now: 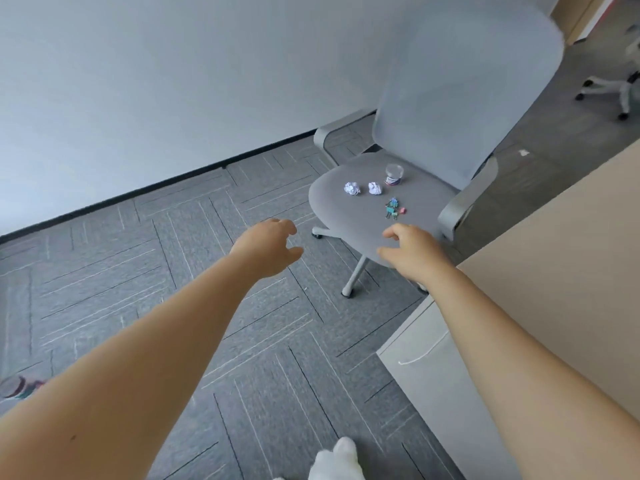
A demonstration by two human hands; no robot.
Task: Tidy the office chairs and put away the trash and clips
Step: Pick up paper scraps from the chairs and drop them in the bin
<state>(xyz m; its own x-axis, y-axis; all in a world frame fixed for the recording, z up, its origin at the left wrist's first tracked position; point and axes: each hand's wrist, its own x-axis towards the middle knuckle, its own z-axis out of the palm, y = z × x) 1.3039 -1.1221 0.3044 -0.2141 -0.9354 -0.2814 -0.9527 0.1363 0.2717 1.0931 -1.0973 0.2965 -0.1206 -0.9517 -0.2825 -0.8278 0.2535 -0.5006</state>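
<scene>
A grey office chair [426, 199] stands ahead, its seat facing me. On the seat lie two crumpled white paper balls [352, 188] [375, 188], a small clear round container [394, 174] and a little heap of coloured binder clips [393, 207]. My left hand [268, 247] reaches out over the carpet just left of the seat, fingers loosely curled, holding nothing. My right hand [412, 252] hovers at the seat's front edge, fingers loosely bent and empty, a short way in front of the clips.
A beige desk [568, 271] with a grey side panel runs along the right. A white wall [156, 98] with a dark baseboard closes the left. Another chair's base [613, 91] stands at far right. A small round object [15, 386] lies on the carpet at left.
</scene>
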